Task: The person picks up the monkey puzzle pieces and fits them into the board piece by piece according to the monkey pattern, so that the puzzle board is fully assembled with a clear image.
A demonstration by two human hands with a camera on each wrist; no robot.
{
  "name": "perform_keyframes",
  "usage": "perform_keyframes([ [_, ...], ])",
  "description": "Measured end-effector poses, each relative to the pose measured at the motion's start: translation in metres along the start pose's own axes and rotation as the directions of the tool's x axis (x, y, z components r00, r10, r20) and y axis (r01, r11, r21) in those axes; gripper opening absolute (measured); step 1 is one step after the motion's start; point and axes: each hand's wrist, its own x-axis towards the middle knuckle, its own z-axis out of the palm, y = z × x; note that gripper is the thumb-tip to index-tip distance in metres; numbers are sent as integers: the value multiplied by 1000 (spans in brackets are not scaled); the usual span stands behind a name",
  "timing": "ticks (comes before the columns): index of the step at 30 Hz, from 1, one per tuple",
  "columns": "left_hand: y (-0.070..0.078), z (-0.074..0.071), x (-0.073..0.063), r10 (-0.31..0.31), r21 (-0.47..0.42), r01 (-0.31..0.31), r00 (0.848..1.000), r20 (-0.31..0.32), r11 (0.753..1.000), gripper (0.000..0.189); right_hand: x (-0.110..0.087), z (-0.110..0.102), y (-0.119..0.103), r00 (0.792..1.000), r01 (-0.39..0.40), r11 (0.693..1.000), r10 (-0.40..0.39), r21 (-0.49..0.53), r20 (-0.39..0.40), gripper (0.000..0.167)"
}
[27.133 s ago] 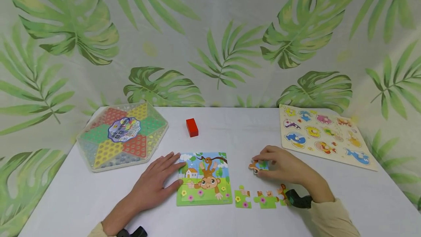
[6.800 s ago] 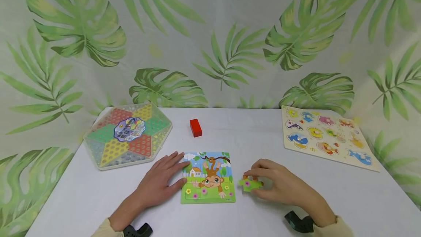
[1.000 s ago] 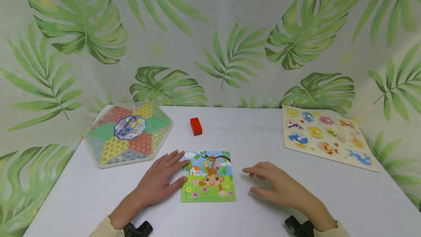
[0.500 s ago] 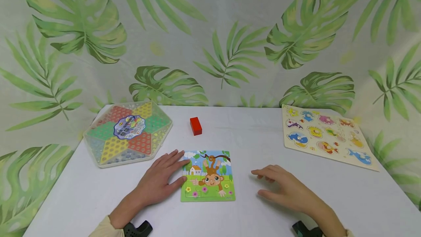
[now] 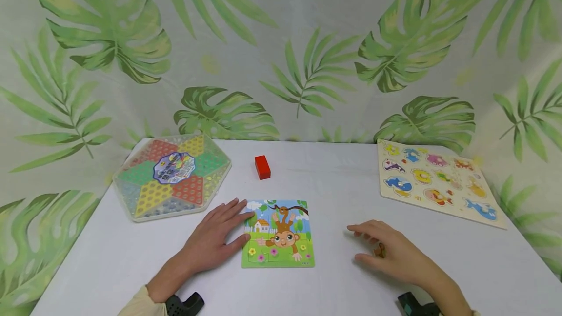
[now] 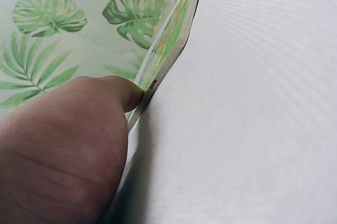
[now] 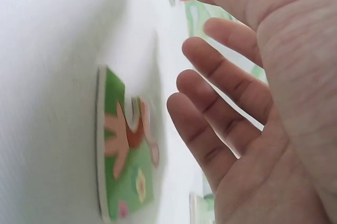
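Note:
My left hand (image 5: 215, 240) rests on the table with its fingertips and thumb at the left edge of a square monkey jigsaw board (image 5: 281, 262). In the left wrist view the thumb (image 6: 131, 92) presses against the board's side. To the right of the board, my right hand (image 5: 391, 252) hovers with loosely bent fingers and holds nothing. Under its palm lies a loose puzzle piece (image 7: 134, 166), green with a monkey's hand and flowers, seen in the right wrist view. From the head view only a small brown bit of a piece (image 5: 380, 250) shows between thumb and fingers; the hand covers the rest.
A hexagonal Chinese checkers set (image 5: 171, 179) sits at the back left. Behind the jigsaw board is a red block (image 5: 262, 167). A wooden sea-animal peg puzzle (image 5: 439, 184) lies at the back right, before a leaf-print cloth (image 5: 307, 62).
Over the last second my right hand has drawn rightward from the board, over a loose piece. The flowered piece it pinched 6.8 s ago has left its fingers. My left hand has stayed in place.

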Motion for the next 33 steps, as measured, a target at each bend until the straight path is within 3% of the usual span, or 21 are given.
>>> perform_keyframes([
  [11,1,0,2,-5,-9,5,1000,4,1000,54,-10,-14,10,999,-38,999,37,-30,-16,58],
  [25,0,0,2,-11,4,11,1000,4,1000,55,-24,-26,25,996,-57,998,59,-27,64,57],
  [33,1,-1,1,-17,4,17,1000,7,1000,55,-28,-32,27,985,-124,992,127,-30,119,55],
])
